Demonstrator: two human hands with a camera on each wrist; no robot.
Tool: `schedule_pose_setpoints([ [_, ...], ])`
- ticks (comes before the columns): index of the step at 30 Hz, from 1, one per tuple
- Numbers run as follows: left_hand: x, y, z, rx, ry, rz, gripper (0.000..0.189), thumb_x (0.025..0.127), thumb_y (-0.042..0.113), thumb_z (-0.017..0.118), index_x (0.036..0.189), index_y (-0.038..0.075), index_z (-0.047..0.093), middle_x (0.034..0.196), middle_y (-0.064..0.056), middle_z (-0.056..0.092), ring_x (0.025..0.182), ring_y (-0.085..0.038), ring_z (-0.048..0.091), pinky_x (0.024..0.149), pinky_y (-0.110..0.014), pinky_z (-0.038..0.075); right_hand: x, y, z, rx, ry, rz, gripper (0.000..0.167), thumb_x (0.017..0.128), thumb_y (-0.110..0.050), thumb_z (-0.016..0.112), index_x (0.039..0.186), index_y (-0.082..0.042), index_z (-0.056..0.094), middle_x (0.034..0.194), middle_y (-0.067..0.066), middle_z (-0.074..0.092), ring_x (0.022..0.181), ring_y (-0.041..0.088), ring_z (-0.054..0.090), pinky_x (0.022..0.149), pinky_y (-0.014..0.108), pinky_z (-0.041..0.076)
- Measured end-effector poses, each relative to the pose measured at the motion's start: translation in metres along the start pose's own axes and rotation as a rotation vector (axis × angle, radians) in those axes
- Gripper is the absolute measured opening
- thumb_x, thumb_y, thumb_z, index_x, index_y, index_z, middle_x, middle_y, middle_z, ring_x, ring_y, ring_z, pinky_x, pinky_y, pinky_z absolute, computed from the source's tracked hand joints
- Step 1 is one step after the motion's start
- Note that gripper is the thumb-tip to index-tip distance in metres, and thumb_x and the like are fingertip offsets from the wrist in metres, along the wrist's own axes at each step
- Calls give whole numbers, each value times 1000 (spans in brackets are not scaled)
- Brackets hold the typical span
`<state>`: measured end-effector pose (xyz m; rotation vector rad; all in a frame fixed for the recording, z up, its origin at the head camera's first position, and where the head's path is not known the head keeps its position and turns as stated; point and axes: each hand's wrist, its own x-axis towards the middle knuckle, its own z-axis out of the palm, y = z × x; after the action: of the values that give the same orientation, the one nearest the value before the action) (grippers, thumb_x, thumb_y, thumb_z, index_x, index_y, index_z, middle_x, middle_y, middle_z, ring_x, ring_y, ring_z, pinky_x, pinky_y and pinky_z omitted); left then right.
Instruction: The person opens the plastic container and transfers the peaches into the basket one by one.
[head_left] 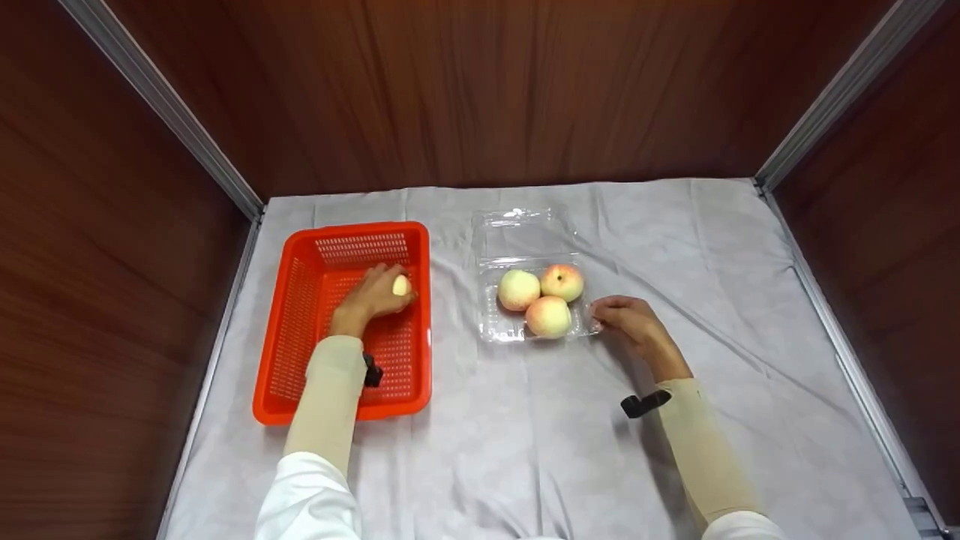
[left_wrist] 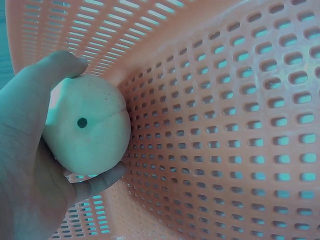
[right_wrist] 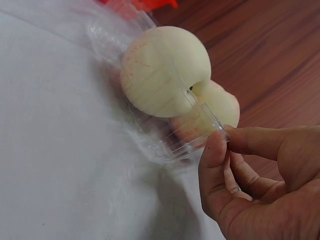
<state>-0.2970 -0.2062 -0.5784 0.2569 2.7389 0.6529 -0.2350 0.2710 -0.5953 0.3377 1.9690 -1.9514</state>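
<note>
Inside the red plastic basket, my left hand grips a pale peach, thumb on one side and fingers round the other. The left wrist view shows a dark round spot on this peach, close by the perforated basket wall. My right hand pinches the edge of a clear plastic clamshell box between thumb and fingertip, at its right front corner. Three yellow-and-pink peaches sit together in the box: one at the left, one at the back right, one in front.
The box's clear lid lies folded open toward the back. A wrinkled pale grey cloth covers the table. Brown wood-grain panels with metal edging enclose the back and both sides. The basket stands left of the box.
</note>
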Motion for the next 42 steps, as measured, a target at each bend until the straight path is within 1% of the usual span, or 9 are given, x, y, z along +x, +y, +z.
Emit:
schedule_pose_setpoints([
  [2,-1,0,0,-4,1,4,60,97,37,65,149,11,53,143,-23,51,124,-40,52,102,-59,51,1,1,-1,-2,-1,0,22,100,0,65,118,12,67,82,-7,69,74,3,65,72,17,56],
  [8,-2,1,-3,-12,5,0,59,97,39,63,148,10,54,147,-24,50,128,-42,50,102,-61,52,2,1,0,-22,-3,0,25,100,-2,65,121,13,66,83,-7,69,75,3,65,73,18,56],
  [11,-2,2,-5,-18,6,-3,59,97,39,63,148,11,53,152,-25,47,136,-45,48,103,-63,51,1,0,0,-33,1,-3,25,100,-2,65,120,13,66,83,-7,69,75,3,65,73,17,56],
  [15,-3,2,-6,1,15,2,60,97,40,62,149,12,52,153,-25,47,139,-47,47,104,-64,50,0,-1,1,-29,4,-2,21,100,-2,65,117,10,69,81,-7,69,74,3,65,72,17,56],
  [20,-3,1,-7,33,50,14,60,95,38,62,148,12,55,143,-22,53,127,-42,51,104,-60,51,-1,-2,3,5,16,14,10,99,-1,67,107,2,73,81,-6,70,74,4,65,72,18,56],
  [25,-4,-1,-9,26,90,35,59,93,37,64,146,10,58,138,-22,56,123,-40,51,103,-58,51,-2,-1,4,7,27,3,7,98,0,67,101,-1,74,80,-5,70,73,5,65,71,18,56],
  [28,-4,-2,-10,23,104,48,59,93,37,64,144,9,59,136,-22,57,123,-40,52,104,-58,51,-1,-1,4,1,20,-5,7,99,0,66,101,0,73,79,-5,70,74,5,65,72,18,56],
  [36,-5,-1,-13,34,104,59,58,94,38,65,144,7,59,138,-23,57,125,-40,53,106,-58,50,0,1,3,2,21,-15,7,98,0,66,99,-2,74,78,-5,70,72,5,66,71,18,56],
  [42,-6,1,-16,43,99,66,59,94,39,64,144,7,59,139,-22,57,124,-40,52,105,-58,50,0,0,1,-5,29,4,8,99,0,66,99,-3,73,80,-5,70,73,5,66,72,18,57],
])
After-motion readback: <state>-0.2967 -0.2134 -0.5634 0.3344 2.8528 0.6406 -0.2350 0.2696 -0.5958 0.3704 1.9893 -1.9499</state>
